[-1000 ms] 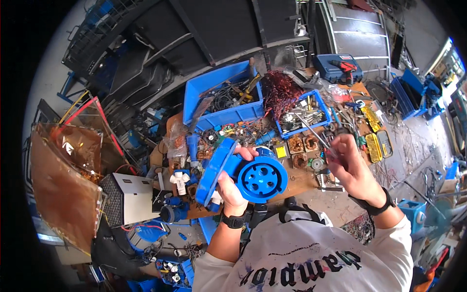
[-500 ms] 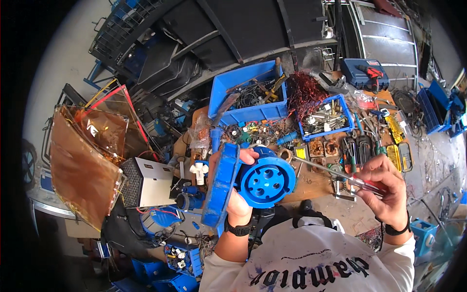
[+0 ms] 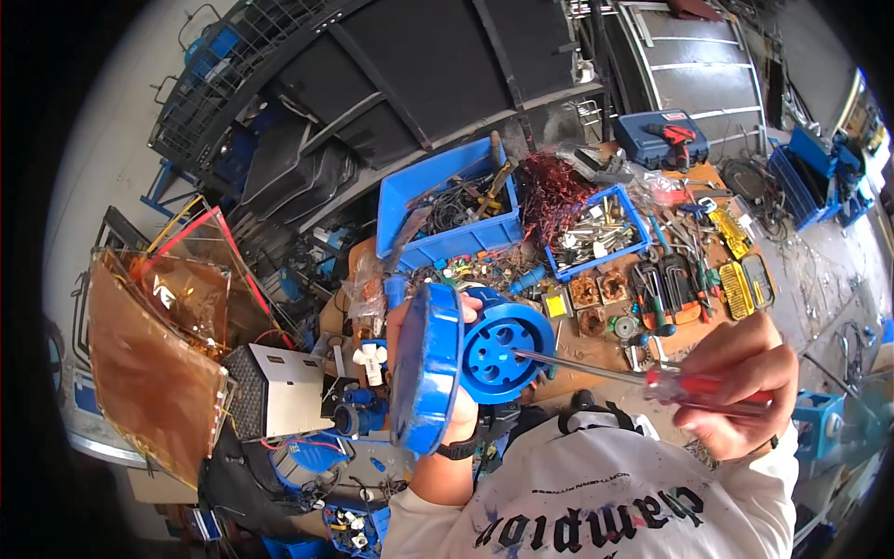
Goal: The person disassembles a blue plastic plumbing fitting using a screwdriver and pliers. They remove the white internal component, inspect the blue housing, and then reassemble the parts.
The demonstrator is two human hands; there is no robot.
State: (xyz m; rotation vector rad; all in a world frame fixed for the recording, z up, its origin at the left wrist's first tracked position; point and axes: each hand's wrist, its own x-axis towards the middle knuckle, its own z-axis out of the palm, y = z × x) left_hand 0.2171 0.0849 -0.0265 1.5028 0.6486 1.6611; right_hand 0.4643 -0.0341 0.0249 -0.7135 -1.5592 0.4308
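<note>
My left hand [image 3: 456, 417] grips a round blue plastic socket housing [image 3: 494, 377] from behind, with its hinged blue lid [image 3: 424, 363] swung open toward the left and partly hiding my fingers. The socket's face shows several holes. My right hand [image 3: 740, 391] is wrapped round the red transparent handle of a screwdriver [image 3: 675, 386]; its long metal shaft points left, its tip at one of the holes in the socket face. I cannot tell how far in the tip sits.
Behind my hands, a cluttered wooden bench [image 3: 708, 337] holds a blue crate of cables [image 3: 447, 247], a smaller tray of metal parts [image 3: 594, 228], tools and a drill case [image 3: 661, 140]. Left are copper-coloured panels [image 3: 149, 363] and a pale metal box [image 3: 279, 396]; beyond stands a black frame [image 3: 419, 65].
My right hand has lowered and turned the screwdriver toward the socket, bringing its tip onto the face. The lid in my left hand is tilted more upright. The camera view has shifted slightly.
</note>
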